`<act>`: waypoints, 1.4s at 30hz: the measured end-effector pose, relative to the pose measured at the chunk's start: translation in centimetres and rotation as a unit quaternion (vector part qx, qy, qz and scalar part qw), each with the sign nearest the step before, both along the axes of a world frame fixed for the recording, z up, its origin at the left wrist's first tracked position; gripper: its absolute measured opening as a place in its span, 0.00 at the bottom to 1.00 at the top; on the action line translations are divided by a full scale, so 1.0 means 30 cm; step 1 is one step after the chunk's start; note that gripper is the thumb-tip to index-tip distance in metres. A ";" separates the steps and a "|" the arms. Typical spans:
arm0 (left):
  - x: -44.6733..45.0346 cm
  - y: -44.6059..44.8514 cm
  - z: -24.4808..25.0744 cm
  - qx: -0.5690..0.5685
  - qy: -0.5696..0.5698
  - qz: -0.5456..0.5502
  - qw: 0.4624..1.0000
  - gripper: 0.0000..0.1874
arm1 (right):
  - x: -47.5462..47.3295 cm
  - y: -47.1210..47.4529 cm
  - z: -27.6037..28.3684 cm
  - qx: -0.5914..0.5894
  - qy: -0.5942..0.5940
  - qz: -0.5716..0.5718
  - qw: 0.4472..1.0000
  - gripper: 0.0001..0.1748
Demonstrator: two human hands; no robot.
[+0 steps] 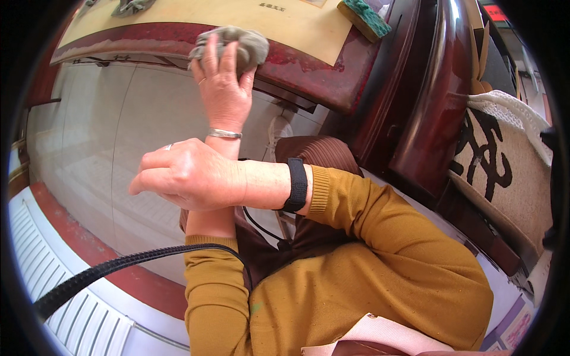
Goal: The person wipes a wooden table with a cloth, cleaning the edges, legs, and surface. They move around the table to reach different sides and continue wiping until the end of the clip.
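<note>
My left hand (225,89), with a ring and a metal bracelet, presses a bunched grey cloth (251,46) onto the near edge of a dark red table (307,82). Its fingers are spread over the cloth. Across my left forearm, nearer to the camera, lies my right hand (187,175). Its fingers are curled and point left; the palm side is hidden. A black strap (296,184) circles the right wrist. On the table lies a cream sheet (307,33) bearing writing. A green and yellow sponge (364,20) rests at its right corner.
More grey cloth (131,6) lies at the table's far left. Dark polished wooden furniture (427,102) stands close on the right, beside a beige woven bag (512,151). A black braided cable (133,260) crosses at lower left, above a white slatted surface (84,320).
</note>
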State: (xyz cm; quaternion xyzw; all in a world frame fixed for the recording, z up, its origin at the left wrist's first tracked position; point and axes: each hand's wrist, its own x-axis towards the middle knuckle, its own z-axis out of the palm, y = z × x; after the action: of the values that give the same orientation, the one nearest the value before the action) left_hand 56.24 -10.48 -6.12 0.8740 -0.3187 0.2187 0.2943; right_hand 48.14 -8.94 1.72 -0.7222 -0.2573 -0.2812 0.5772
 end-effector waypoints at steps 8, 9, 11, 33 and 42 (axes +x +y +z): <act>-0.114 -0.046 0.051 0.063 0.020 -0.159 0.985 0.30 | -0.004 0.018 -0.012 -0.004 -0.001 0.000 1.000 0.17; -0.094 -0.041 0.047 0.075 0.005 -0.145 0.986 0.30 | -0.003 0.017 -0.012 -0.004 -0.004 -0.004 1.000 0.16; 0.009 0.003 0.041 0.086 -0.012 -0.029 0.996 0.24 | -0.009 0.003 -0.013 -0.020 0.016 -0.005 1.000 0.14; 0.052 0.061 0.044 0.066 0.056 0.031 0.996 0.23 | -0.011 0.024 -0.023 -0.016 0.006 0.037 0.999 0.13; -0.278 -0.151 0.017 0.123 -0.016 -0.263 0.957 0.23 | -0.030 0.019 -0.010 -0.002 -0.017 0.032 0.999 0.10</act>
State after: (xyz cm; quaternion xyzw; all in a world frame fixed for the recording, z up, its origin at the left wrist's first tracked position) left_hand 47.92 -15.00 -5.63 0.7854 -0.5661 0.1067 0.2265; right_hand 47.24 -8.37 1.41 -0.7098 -0.2908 -0.2741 0.5801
